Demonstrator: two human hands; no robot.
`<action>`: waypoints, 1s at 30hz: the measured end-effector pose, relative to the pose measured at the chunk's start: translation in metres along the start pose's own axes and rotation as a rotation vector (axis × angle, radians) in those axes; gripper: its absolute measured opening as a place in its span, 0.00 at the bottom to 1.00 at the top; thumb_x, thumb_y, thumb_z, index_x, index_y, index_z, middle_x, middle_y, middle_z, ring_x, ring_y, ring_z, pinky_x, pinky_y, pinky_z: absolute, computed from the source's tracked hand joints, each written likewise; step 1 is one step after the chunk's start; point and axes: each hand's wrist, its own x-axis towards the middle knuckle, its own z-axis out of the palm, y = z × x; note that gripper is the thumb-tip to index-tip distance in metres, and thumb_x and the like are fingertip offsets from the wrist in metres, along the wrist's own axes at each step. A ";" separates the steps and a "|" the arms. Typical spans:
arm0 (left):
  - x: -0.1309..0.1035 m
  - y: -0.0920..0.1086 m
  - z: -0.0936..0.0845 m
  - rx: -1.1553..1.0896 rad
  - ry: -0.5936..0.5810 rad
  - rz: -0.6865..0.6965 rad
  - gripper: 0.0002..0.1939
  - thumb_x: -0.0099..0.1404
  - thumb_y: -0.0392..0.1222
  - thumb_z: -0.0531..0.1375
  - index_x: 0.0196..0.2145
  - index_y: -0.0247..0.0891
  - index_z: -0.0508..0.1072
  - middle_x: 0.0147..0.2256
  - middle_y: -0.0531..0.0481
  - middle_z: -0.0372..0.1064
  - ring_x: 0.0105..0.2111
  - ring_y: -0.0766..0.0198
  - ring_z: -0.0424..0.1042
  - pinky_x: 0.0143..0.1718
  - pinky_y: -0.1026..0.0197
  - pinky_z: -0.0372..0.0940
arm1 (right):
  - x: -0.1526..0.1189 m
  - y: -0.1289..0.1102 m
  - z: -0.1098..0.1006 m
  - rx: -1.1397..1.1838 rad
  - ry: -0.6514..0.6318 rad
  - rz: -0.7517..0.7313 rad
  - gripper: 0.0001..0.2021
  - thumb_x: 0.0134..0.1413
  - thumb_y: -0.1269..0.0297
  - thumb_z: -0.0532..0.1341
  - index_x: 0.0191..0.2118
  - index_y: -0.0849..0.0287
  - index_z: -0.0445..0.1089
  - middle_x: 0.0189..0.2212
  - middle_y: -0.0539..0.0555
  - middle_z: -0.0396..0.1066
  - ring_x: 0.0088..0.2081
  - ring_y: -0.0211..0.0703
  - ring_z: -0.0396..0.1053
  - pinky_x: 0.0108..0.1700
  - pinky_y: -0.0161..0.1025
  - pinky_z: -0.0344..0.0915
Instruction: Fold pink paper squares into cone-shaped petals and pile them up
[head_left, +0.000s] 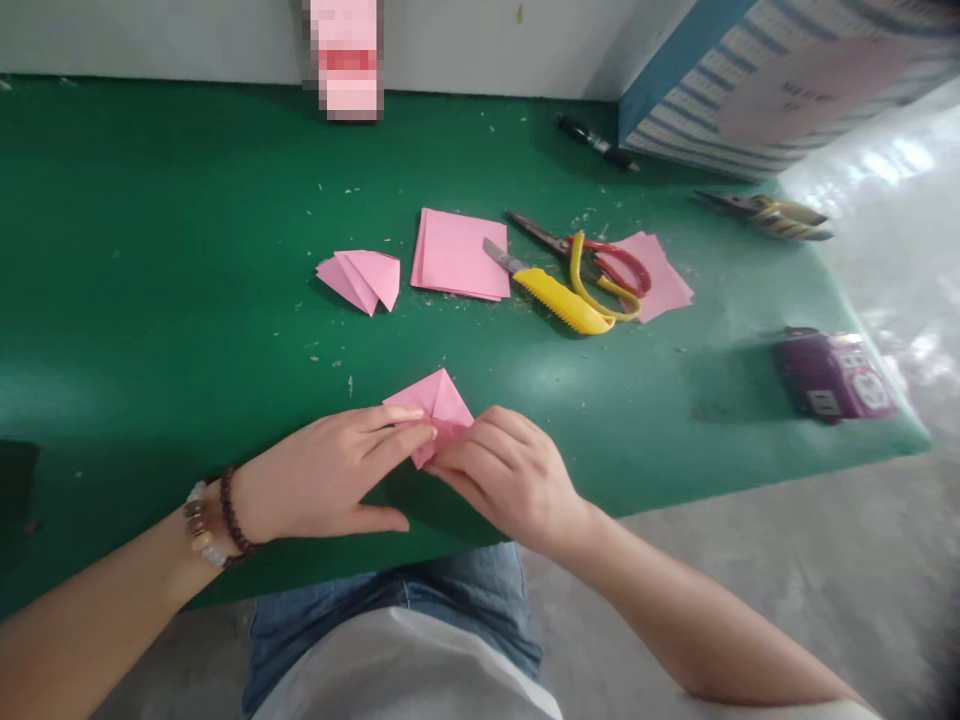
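Note:
A partly folded sheet of pink paper [444,396] lies on the green table near its front edge, crease lines showing and one corner pointing away from me. My left hand [341,470] rests flat, its outstretched fingertips pressing on the paper's left side and the thumb apart. On the other side, my right hand [514,475] has its fingers bent together, pinching the paper's lower right edge. The fingers partly cover the sheet. Beyond it sit a folded pink paper piece [365,278] and a stack of square pink paper [457,250].
A yellow utility knife [562,300] overlaps the stack, beside red-and-yellow-handled scissors [611,265] and more pink sheets [664,275]. Farther right are pliers [772,213], a black pen [596,142], a purple box [836,375] and a large striped box [750,90]. Small scraps dot the green table [165,260].

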 end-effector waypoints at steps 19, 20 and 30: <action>0.001 -0.009 -0.001 0.024 -0.007 0.163 0.27 0.68 0.49 0.58 0.60 0.33 0.64 0.61 0.43 0.63 0.64 0.53 0.57 0.64 0.51 0.58 | -0.028 -0.026 -0.013 0.125 0.078 0.303 0.05 0.59 0.69 0.60 0.41 0.57 0.64 0.41 0.54 0.78 0.49 0.49 0.71 0.49 0.47 0.65; 0.001 -0.010 -0.001 0.026 -0.001 0.168 0.27 0.68 0.49 0.59 0.60 0.34 0.64 0.61 0.43 0.63 0.64 0.53 0.56 0.64 0.50 0.58 | -0.029 -0.029 -0.012 0.131 0.061 0.333 0.06 0.59 0.70 0.59 0.41 0.56 0.63 0.44 0.55 0.77 0.55 0.51 0.68 0.54 0.50 0.63; 0.001 -0.010 -0.001 -0.015 0.034 0.157 0.23 0.66 0.46 0.62 0.57 0.35 0.69 0.59 0.43 0.66 0.63 0.52 0.58 0.63 0.49 0.60 | -0.039 -0.053 0.004 0.181 -0.049 0.467 0.09 0.59 0.71 0.56 0.44 0.56 0.57 0.45 0.56 0.77 0.69 0.55 0.46 0.66 0.66 0.43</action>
